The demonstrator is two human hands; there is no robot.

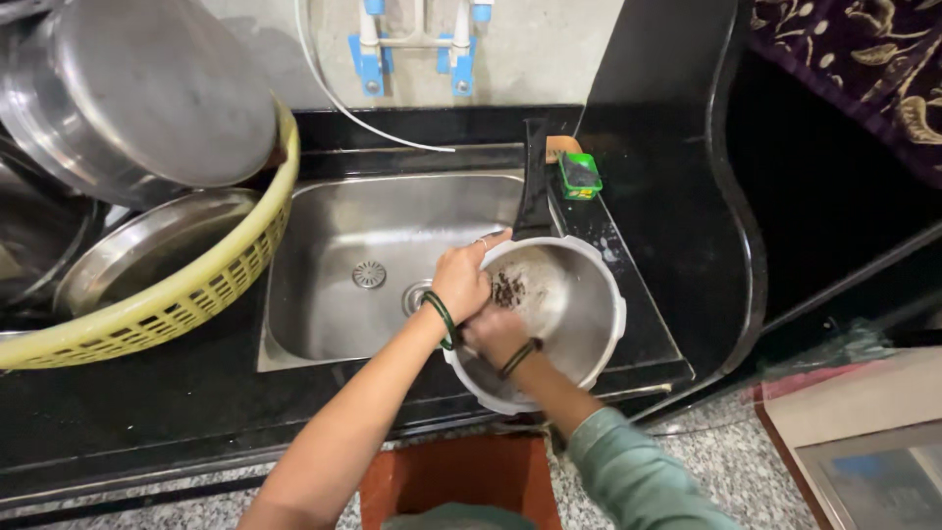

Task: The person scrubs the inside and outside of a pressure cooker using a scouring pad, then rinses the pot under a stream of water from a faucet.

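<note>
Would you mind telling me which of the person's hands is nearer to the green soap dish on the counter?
The left hand, gripping the pot's rim, sits closer below the green soap dish; the right hand is lower, inside the pot.

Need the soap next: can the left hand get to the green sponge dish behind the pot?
Probably yes: the left hand grips the pot rim, and the green dish sits uncovered on the counter behind it.

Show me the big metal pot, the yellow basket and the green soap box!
metal pot (579,304): head view, on its bare inner wall.
yellow basket (186,299): head view, on its woven front rim.
green soap box (580,177): head view, on its top.
</note>
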